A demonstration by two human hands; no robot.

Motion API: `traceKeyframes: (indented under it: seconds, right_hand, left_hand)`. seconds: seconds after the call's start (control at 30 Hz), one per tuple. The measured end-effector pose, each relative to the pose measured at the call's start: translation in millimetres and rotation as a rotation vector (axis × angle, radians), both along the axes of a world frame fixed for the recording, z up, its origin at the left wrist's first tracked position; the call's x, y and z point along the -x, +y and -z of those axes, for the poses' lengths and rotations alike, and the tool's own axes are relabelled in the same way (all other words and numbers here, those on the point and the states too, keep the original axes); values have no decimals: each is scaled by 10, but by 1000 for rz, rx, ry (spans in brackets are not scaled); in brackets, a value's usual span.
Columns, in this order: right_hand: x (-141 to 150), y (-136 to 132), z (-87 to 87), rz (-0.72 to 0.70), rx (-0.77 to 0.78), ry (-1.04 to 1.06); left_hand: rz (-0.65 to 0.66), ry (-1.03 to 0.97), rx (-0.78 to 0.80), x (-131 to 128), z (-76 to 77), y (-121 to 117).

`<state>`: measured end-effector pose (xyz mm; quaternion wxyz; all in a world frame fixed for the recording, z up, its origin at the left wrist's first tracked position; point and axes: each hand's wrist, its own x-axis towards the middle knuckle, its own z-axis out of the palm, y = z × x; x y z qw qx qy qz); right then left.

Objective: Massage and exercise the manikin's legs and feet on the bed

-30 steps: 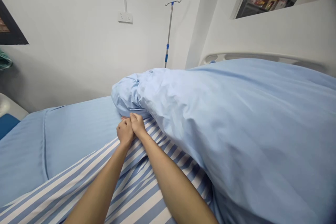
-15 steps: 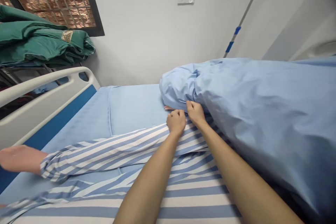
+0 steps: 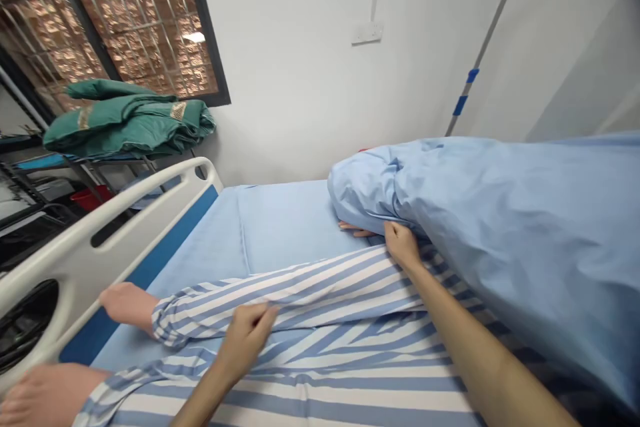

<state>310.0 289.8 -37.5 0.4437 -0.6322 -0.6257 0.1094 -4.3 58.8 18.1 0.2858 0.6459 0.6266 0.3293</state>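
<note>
Quilt (image 3: 500, 213) lies bunched over the striped trousers (image 3: 320, 290); my right hand's (image 3: 401, 245) grip clasps its edge. My left hand (image 3: 245, 337) curls above the trousers, whether grasping cloth I cannot tell.

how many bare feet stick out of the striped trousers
2: the far foot beside the footboard, and the near foot at the picture's lower left.

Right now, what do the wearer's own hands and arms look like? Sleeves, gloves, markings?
Left hand and right hand: ungloved. Forearms: slim, tapering to the wrists, no sleeves in view. No watch, bracelet or bold markings visible; blur hides finer detail.
</note>
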Motion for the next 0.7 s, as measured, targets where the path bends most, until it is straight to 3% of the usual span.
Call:
traceKeyframes:
  seconds: [0.1, 0.17, 0.3, 0.4, 0.53, 0.7]
  right_hand:
    - [8, -11, -33, -30, 70, -78]
    - [26, -41, -94, -38, 147, -128]
    - [121, -231, -246, -15, 230, -159]
    - [275, -489, -324, -55, 202, -176]
    - [724, -1003, -527, -228, 91, -118]
    - [1882, -2196, -1202, -606, -41, 214]
  left_hand:
    - [-240, -5, 7, 699, 29, -622]
    - [-353, -37, -12, 995, 121, -841]
    - [-437, 74, -18, 1315, 468, -901]
    - [-493, 391, -11, 1433, 743, -854]
    - [-422, 650, 15, 1475, 882, -868]
    - [-411, 667, 59, 1417, 789, -922]
